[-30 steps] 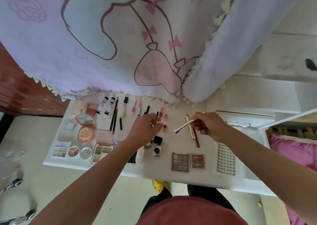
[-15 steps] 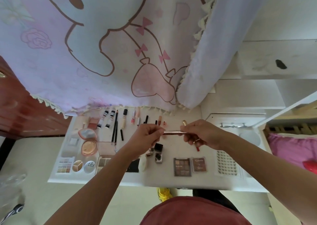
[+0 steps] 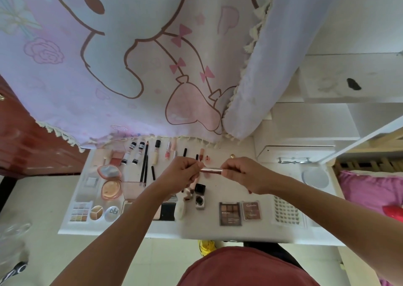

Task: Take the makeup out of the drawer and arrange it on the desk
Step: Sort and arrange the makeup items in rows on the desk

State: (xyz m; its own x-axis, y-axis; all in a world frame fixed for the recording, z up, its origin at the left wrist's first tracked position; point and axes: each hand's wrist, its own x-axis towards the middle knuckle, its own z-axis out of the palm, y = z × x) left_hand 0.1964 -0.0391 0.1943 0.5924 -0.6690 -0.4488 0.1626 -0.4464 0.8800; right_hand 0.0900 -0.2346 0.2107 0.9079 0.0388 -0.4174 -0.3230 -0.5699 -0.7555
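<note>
Item: slim pink tube (image 3: 211, 170), both hands pinching it, left hand (image 3: 182, 175) and right hand (image 3: 241, 172) gripping opposite ends above tabletop (image 3: 218, 229); probably light, rigid, smooth, best gripped mid-barrel.

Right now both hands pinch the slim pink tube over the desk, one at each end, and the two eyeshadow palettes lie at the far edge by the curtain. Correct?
One error. In the head view the left hand and right hand do pinch the slim pink tube at its ends over the desk, but the two eyeshadow palettes lie near the front edge, away from the curtain.
</note>
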